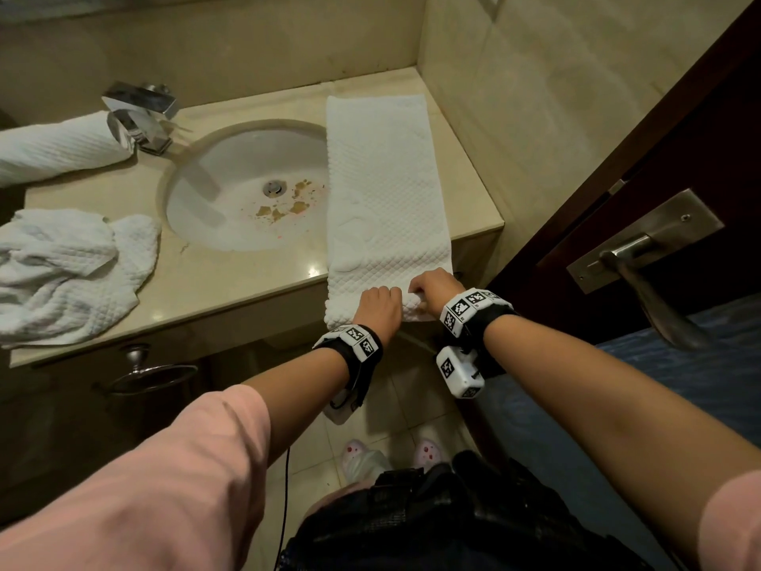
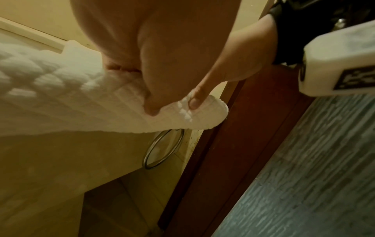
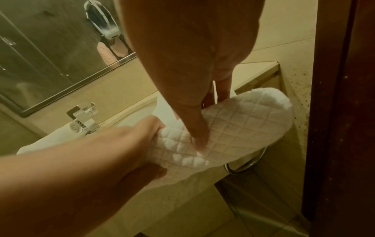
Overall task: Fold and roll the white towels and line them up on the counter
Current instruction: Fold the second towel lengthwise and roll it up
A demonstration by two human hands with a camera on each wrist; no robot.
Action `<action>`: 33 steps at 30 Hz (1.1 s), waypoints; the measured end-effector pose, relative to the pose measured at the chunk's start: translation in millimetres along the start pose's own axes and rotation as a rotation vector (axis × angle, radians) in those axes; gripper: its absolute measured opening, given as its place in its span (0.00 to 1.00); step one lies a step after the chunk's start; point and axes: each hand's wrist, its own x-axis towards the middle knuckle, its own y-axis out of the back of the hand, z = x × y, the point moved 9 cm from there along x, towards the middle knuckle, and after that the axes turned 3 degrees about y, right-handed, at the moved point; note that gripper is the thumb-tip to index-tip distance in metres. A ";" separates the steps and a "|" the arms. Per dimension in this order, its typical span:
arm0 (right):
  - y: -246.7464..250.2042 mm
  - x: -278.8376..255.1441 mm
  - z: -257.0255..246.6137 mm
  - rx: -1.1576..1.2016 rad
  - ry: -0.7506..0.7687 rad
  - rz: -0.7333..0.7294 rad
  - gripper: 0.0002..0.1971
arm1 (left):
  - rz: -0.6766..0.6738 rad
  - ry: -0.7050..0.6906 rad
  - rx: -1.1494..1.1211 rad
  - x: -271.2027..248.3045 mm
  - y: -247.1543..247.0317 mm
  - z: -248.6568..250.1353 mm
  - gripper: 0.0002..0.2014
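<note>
A long folded white towel [image 1: 383,179] lies lengthwise on the counter [image 1: 255,278], right of the sink. Its near end is curled into a small roll [image 3: 243,125] at the counter's front edge. My left hand [image 1: 381,300] grips the roll's left part, fingers curled over it. My right hand [image 1: 428,288] grips the right part, its thumb [image 3: 196,133] pressing into the roll's underside. In the left wrist view both thumbs lie on the roll [image 2: 202,115]. A rolled towel [image 1: 57,146] lies at the far left beside the faucet. A crumpled towel [image 1: 70,274] sits at the front left.
The sink [image 1: 230,179] has brown stains near its drain, and a chrome faucet [image 1: 140,113] stands behind it. A wall closes the counter's right end. A dark door with a metal handle [image 1: 642,257] stands to the right. A towel ring [image 1: 152,372] hangs under the counter.
</note>
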 end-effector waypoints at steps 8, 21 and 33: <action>-5.0 -1.6 0.0 -0.048 -0.007 0.100 0.18 | -0.088 0.065 -0.105 9.2 1.5 -13.5 0.14; 2.1 -3.2 -21.4 -0.288 0.043 0.277 0.16 | -0.329 0.033 -0.277 34.4 17.1 -24.4 0.18; 14.2 25.2 -15.3 -0.218 -0.037 0.025 0.09 | -0.015 0.044 -0.074 25.3 28.2 -26.4 0.16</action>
